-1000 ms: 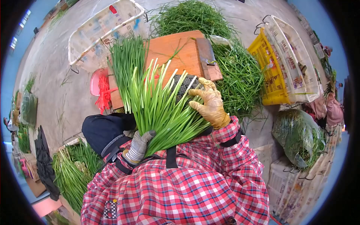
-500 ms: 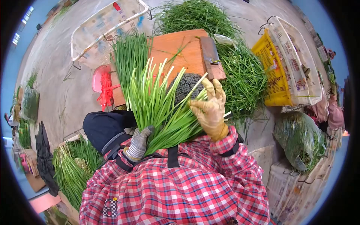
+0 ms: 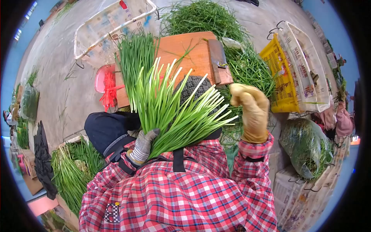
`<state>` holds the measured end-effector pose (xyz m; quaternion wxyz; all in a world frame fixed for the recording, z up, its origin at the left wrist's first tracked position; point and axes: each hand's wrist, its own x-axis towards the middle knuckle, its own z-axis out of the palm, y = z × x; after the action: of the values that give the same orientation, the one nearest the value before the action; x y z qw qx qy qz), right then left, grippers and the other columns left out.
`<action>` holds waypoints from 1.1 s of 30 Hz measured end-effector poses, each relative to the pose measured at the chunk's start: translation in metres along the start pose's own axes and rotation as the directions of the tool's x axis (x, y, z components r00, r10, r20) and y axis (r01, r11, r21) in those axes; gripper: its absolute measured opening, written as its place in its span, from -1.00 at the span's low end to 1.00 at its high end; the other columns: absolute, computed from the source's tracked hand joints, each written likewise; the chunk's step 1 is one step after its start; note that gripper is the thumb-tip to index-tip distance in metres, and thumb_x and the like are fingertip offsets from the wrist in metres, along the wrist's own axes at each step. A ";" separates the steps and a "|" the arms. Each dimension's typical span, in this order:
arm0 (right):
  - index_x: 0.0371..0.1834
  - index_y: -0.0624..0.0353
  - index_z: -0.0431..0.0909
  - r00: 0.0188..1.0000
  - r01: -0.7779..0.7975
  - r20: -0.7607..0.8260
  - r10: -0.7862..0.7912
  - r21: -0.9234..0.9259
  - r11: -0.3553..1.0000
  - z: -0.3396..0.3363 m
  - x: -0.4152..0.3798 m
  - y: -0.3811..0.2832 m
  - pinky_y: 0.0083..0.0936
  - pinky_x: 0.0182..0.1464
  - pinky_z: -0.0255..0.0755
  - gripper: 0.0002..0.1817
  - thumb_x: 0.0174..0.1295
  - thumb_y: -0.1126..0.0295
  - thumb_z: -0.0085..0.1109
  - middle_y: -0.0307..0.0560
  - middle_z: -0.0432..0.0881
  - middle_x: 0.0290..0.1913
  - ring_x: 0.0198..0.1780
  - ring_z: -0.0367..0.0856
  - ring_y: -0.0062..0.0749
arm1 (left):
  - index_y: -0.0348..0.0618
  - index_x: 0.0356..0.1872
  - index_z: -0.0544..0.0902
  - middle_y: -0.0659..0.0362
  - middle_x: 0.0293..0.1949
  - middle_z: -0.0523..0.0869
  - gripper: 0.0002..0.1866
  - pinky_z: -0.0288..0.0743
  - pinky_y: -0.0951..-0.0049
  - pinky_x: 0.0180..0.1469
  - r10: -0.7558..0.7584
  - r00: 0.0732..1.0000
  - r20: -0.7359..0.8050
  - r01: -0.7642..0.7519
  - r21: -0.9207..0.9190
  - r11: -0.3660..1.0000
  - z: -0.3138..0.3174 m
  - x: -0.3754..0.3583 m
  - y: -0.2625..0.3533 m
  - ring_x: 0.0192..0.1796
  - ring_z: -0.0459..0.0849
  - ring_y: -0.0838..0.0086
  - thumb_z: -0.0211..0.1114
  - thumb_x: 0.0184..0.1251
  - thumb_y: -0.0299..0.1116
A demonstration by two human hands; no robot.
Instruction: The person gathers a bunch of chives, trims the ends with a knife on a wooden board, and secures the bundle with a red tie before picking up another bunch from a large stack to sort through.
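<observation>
My left hand (image 3: 143,147), in a striped grey glove, is closed around the lower part of a bunch of garlic chives (image 3: 166,112). Their pale ends fan out upward and to the right over my lap. To the right of the bunch and apart from it, my right hand (image 3: 252,112) is raised in a yellowish rubber glove. Its fingers are curled together; whether anything small is between them is hidden. Beyond the bunch stands an orange wooden board (image 3: 181,44), with a neat pile of darker chives (image 3: 136,58) along its left side.
A broad metal blade (image 3: 217,54) lies at the board's right edge. Loose green leaves (image 3: 247,69) heap beside it and behind (image 3: 203,19). Red ties (image 3: 109,87) hang from a pink container on the left. A white basket (image 3: 91,38) and yellow crate (image 3: 280,73) flank the board.
My right hand has moved right, away from the chives, and its fingers have curled in. The stalk ends on the right now spread out freely. My left hand keeps its grip.
</observation>
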<state>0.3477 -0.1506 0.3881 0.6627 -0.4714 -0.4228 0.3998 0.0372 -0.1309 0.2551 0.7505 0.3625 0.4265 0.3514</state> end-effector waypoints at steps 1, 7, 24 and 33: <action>-0.13 0.26 0.63 0.996 -0.092 -0.018 0.090 -0.163 0.982 0.008 0.005 0.003 -0.63 -0.26 0.42 -0.80 0.26 0.41 0.14 -0.13 0.67 -0.24 -0.38 0.52 -0.60 | -0.31 0.08 0.51 0.11 -0.05 0.66 -0.56 0.46 0.44 0.07 0.005 1.000 0.000 -0.005 -0.001 1.000 0.000 0.000 0.002 -0.05 0.61 0.44 0.23 0.26 -0.25; -0.03 0.23 0.59 0.983 0.080 0.173 0.068 -0.723 0.687 0.049 0.005 0.037 -0.52 -0.20 0.50 -0.70 0.20 0.35 0.19 0.00 0.69 -0.27 -0.26 0.65 -0.38 | -0.31 -0.02 0.57 0.13 -0.15 0.69 -0.62 0.47 0.48 -0.03 0.057 0.998 -0.018 -0.053 0.168 0.984 0.003 -0.004 0.009 -0.15 0.62 0.48 0.27 0.22 -0.26; -0.30 0.22 0.67 0.585 0.032 0.785 0.203 -0.273 0.962 0.066 -0.034 0.045 -0.43 -0.20 0.53 -0.84 0.15 0.37 0.23 0.01 0.68 -0.36 -0.30 0.68 -0.28 | -0.31 -0.03 0.57 0.13 -0.17 0.68 -0.67 0.51 0.47 -0.05 -0.004 1.000 -0.016 0.004 0.000 1.000 0.006 -0.003 0.006 -0.16 0.65 0.45 0.22 0.27 -0.29; -0.12 0.27 0.64 0.942 -0.322 0.046 0.333 -0.167 0.932 0.008 -0.007 0.063 -0.62 -0.37 0.40 -0.74 0.32 0.31 0.10 -0.31 0.60 -0.41 -0.45 0.45 -0.67 | -0.32 0.03 0.52 0.11 -0.10 0.66 -0.62 0.49 0.45 0.00 0.017 0.999 -0.028 -0.013 0.123 0.992 -0.005 -0.004 0.000 -0.10 0.63 0.45 0.20 0.29 -0.28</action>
<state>0.3297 -0.1395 0.3274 0.5316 -0.5708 -0.3926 0.4873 0.0307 -0.1334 0.2546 0.7178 0.4062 0.4554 0.3351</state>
